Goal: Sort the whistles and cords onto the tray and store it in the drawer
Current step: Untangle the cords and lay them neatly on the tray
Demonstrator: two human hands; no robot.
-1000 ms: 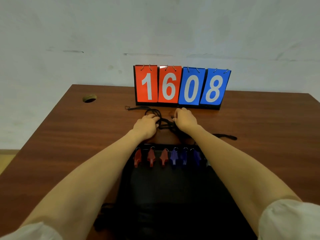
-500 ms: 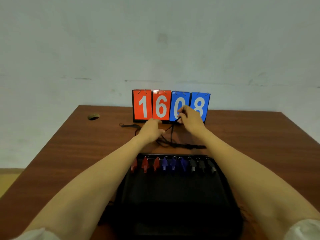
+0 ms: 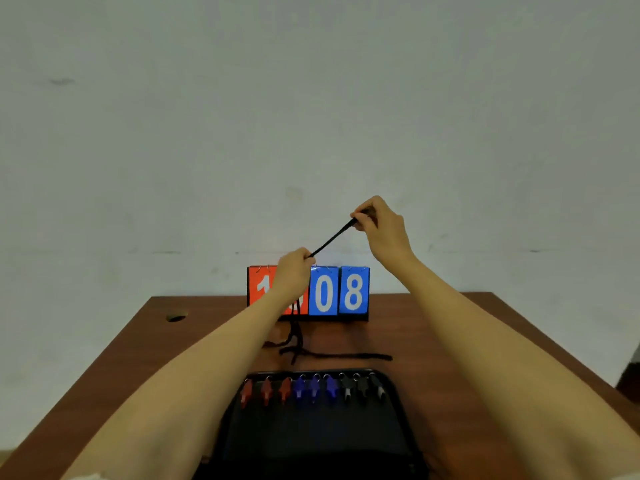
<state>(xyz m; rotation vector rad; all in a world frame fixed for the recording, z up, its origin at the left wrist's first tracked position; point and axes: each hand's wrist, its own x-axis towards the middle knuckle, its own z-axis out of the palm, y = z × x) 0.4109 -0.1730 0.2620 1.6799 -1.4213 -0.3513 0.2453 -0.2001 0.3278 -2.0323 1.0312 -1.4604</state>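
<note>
A black tray (image 3: 311, 445) lies on the brown table near me, with red whistles (image 3: 266, 391), blue whistles (image 3: 314, 389) and black whistles (image 3: 362, 388) lined up along its far edge. Both hands are raised above the table. My right hand (image 3: 381, 226) pinches the upper end of a black cord (image 3: 332, 238), and my left hand (image 3: 292, 271) grips the same cord lower down, so it runs taut between them. The cord's tail hangs below my left hand into a tangle of more black cords (image 3: 298, 348) on the table behind the tray.
A flip scoreboard (image 3: 341, 292) with red and blue number cards stands at the table's far edge against a pale wall. One loose cord (image 3: 360, 356) stretches right from the tangle. A round cable hole (image 3: 176, 318) sits at the far left of the table.
Both hands have risen from the tangle on the table, pulling one cord up and out. The right hand has gone higher and to the right, stretching the cord.
</note>
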